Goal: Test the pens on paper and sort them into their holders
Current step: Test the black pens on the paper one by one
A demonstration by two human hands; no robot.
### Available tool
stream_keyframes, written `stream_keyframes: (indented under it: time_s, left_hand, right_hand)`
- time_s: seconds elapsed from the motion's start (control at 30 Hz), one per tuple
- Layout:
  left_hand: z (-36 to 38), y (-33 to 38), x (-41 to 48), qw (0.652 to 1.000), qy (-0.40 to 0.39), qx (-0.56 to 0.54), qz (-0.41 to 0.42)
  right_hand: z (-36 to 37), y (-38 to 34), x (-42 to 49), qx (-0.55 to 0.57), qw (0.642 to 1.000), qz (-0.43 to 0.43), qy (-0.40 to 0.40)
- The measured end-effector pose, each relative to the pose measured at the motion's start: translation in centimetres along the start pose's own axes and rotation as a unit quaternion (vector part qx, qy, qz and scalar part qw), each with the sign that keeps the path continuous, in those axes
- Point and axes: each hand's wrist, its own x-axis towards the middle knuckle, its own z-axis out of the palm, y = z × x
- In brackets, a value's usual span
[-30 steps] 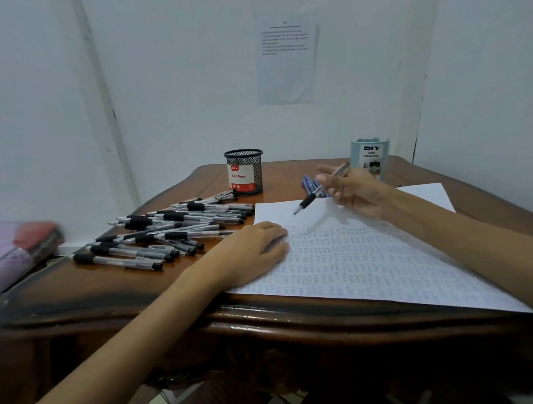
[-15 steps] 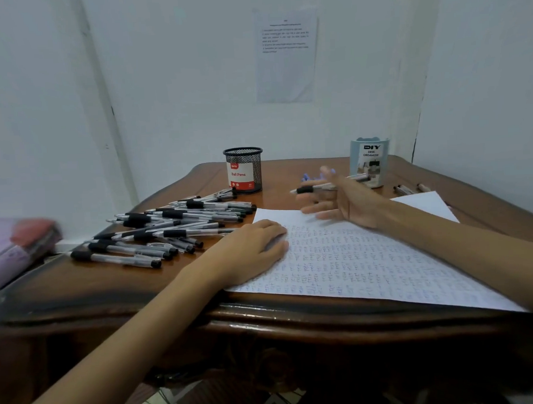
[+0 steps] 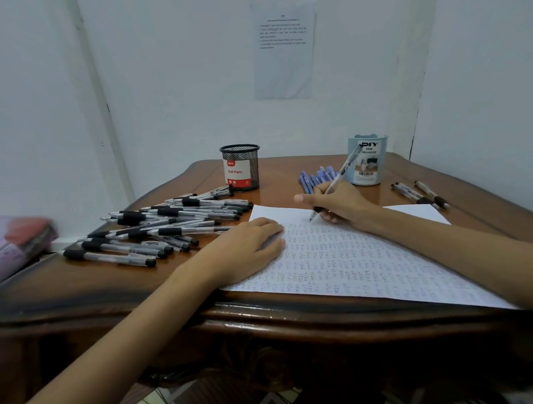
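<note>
the step in hand is the test: a pen (image 3: 340, 177) is set to write on the paper (image 3: 368, 258), and it has not yet been sorted. the right hand (image 3: 338, 203) grips this pen in a writing hold, fingers curled round the lower barrel. the pen leans up and away toward the blue cup (image 3: 368, 163), with its tip at the top of the written rows. whether the tip touches the sheet i cannot tell. the left hand (image 3: 249, 245) lies palm down with its fingers relaxed and close together. it presses the paper's left edge onto the worktop (image 3: 109, 279) and holds nothing.

next, as i judge it, comes a short stroke on the bare strip above the rows, then a look at the ink, then the pen goes to its group. black pens lie in a pile (image 3: 168, 224) left of the paper, near the mesh cup (image 3: 241, 169). blue pens (image 3: 314, 176) lie just beside the blue cup, and a few loose pens (image 3: 420, 193) lie off to the right. no pens stick out of either cup, so filling the holders looks not yet begun. the left hand should hold the sheet firm against sliding during the stroke.
</note>
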Motion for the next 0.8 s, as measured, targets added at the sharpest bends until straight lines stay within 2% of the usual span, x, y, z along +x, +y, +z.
stream_keyframes:
  time_s: [0.67, 0.8]
  left_hand:
    - [0.01, -0.04, 0.04, 1.0, -0.004, -0.005, -0.004]
    - [0.01, -0.03, 0.05, 1.0, -0.003, -0.006, -0.003]
  right_hand:
    - [-0.11, 0.58, 0.27, -0.028, 0.999, -0.013, -0.024]
    - [-0.16, 0.64, 0.37, -0.024, 0.999, -0.022, 0.002]
